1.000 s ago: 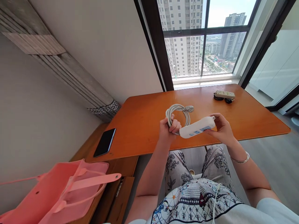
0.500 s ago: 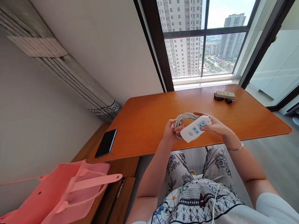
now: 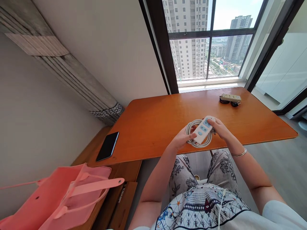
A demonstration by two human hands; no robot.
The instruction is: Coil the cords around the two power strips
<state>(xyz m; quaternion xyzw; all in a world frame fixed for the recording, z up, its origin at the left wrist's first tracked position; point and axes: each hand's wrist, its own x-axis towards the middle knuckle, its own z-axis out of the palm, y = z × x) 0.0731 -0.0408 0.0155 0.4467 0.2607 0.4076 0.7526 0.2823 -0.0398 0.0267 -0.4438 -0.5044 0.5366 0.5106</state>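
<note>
A white power strip (image 3: 203, 130) with light blue sockets is held over the table's front edge, tilted up to the right. Its pale cord (image 3: 199, 144) is coiled in a loop behind and beneath it. My left hand (image 3: 183, 138) grips the strip's lower left end together with the coil, thumb on top. At the upper right end my right hand (image 3: 219, 127) is closed on the strip, its thumb over the sockets. The fingers under the strip are mostly hidden.
On the wooden table (image 3: 153, 118) a beige power strip (image 3: 231, 97) with black cord lies at the back right. A dark tablet (image 3: 107, 146) rests at the left edge. An open pink bag (image 3: 62, 198) sits on the wooden bench (image 3: 130, 172) at lower left.
The power strip has turned more steeply, its right end higher and its left end nearer the left hand. The coiled cord now sits beneath the strip instead of above it.
</note>
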